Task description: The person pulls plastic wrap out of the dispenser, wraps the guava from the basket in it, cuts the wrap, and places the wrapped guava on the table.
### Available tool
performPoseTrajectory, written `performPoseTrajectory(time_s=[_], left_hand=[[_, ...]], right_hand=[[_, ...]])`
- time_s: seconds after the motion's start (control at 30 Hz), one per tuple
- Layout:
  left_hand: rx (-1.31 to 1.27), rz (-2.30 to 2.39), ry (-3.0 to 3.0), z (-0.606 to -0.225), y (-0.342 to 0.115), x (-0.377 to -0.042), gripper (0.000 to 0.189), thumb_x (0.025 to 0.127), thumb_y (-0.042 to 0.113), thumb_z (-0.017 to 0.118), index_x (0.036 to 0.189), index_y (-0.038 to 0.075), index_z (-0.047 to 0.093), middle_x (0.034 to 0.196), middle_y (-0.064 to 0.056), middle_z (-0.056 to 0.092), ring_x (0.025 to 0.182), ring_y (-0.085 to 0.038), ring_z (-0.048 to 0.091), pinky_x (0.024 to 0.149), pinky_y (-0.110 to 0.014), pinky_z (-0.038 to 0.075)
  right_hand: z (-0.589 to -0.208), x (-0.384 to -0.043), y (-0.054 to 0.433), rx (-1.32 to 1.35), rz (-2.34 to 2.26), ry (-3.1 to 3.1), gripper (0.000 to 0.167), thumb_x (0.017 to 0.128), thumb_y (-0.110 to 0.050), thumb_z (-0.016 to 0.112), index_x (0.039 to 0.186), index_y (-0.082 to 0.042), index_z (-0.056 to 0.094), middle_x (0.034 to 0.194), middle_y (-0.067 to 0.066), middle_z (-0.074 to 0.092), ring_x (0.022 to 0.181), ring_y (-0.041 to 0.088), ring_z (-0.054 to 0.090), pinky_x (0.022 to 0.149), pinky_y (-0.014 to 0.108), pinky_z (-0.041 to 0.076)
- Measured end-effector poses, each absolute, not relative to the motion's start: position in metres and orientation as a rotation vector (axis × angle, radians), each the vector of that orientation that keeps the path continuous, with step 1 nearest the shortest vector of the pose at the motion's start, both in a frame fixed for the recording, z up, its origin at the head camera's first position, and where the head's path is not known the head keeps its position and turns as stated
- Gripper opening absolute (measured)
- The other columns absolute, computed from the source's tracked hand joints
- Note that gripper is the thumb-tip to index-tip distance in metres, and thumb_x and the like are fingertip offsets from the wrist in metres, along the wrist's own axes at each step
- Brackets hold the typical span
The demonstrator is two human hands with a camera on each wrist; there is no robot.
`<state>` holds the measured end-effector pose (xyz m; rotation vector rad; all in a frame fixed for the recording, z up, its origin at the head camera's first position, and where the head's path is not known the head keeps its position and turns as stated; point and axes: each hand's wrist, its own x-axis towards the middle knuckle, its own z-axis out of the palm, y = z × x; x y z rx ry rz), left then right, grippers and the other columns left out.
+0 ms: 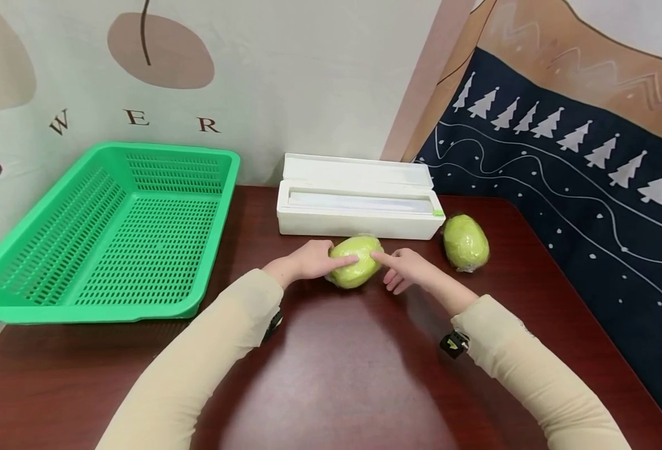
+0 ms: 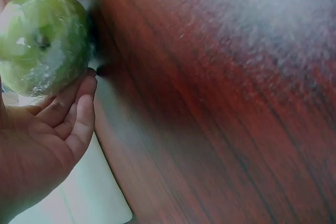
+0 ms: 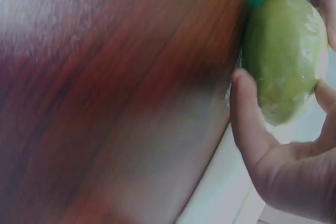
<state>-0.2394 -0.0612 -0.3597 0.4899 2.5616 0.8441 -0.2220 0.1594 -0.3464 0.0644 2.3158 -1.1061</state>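
An oval green fruit (image 1: pixel 360 265) wrapped in clear film is close over the table in front of the white box. My left hand (image 1: pixel 312 259) grips its left end, with the thumb laid across the near upper side. In the left wrist view, the curled fingers (image 2: pixel 79 114) support the film-covered end of the fruit (image 2: pixel 44 40), where a small dark dimple shows. At the right end, my right hand (image 1: pixel 412 270) touches the fruit with one fingertip, its other fingers hanging loose below. The right wrist view shows its fingers spread around the end of the fruit (image 3: pixel 286 59).
Behind the hands stands a white cling film box (image 1: pixel 359 224), lid raised, with a roll inside and a green tab at its right end. A second wrapped green fruit (image 1: pixel 466 244) lies right of it. A green plastic basket (image 1: pixel 209 250) stands at the left on the dark red table (image 1: pixel 331 387).
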Motion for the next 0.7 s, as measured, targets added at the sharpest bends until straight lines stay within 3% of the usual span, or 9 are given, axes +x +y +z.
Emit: performPoseTrajectory(time_s=[0.23,0.4,0.5,0.6,0.7], left_hand=[[0.436,0.807,2.508,-0.354,-0.064,-0.240,0.067,0.087,0.068,0.036,0.095,0.008,0.064,0.086,-0.005,0.061,0.081,-0.017,0.054,0.074,-0.028,0.044],[0.376,0.984,2.459,-0.345,-0.063,-0.240,0.069,0.087,0.062,0.045,0.116,0.001,0.059,0.112,-0.012,0.062,0.096,-0.019,0.058,0.080,-0.029,0.049],[0.306,1.141,2.343,-0.346,-0.061,-0.239,0.063,0.090,0.048,0.051,0.127,-0.003,0.044,0.126,-0.018,0.052,0.101,-0.024,0.059,0.077,-0.031,0.054],[0.208,1.262,2.232,-0.348,-0.059,-0.239,0.055,0.094,0.038,0.050,0.127,-0.003,0.037,0.129,-0.022,0.044,0.096,-0.025,0.058,0.077,-0.034,0.056],[0.177,1.325,2.164,-0.349,-0.059,-0.238,0.048,0.097,0.033,0.046,0.123,-0.004,0.034,0.127,-0.024,0.042,0.092,-0.027,0.058,0.079,-0.036,0.056]], right_hand=[[-0.352,-0.218,0.150,0.107,-1.416,2.089,0.056,0.098,-0.040,0.039,0.121,0.011,0.044,0.083,0.010,0.064,0.074,0.019,0.066,0.067,0.036,0.057],[-0.353,-0.217,0.143,0.143,-1.567,1.992,0.051,0.098,-0.035,0.041,0.127,0.006,0.034,0.082,0.006,0.058,0.076,0.017,0.063,0.072,0.036,0.057],[-0.355,-0.214,0.142,0.125,-1.649,1.904,0.048,0.098,-0.031,0.038,0.130,0.003,0.032,0.089,0.004,0.057,0.082,0.018,0.060,0.083,0.041,0.054],[-0.357,-0.210,0.141,0.123,-1.733,1.813,0.050,0.098,-0.027,0.035,0.140,-0.002,0.025,0.105,0.007,0.052,0.096,0.024,0.055,0.093,0.047,0.048],[-0.358,-0.208,0.138,0.148,-1.791,1.782,0.054,0.098,-0.024,0.035,0.146,-0.008,0.018,0.121,0.013,0.044,0.107,0.031,0.050,0.095,0.047,0.046]])
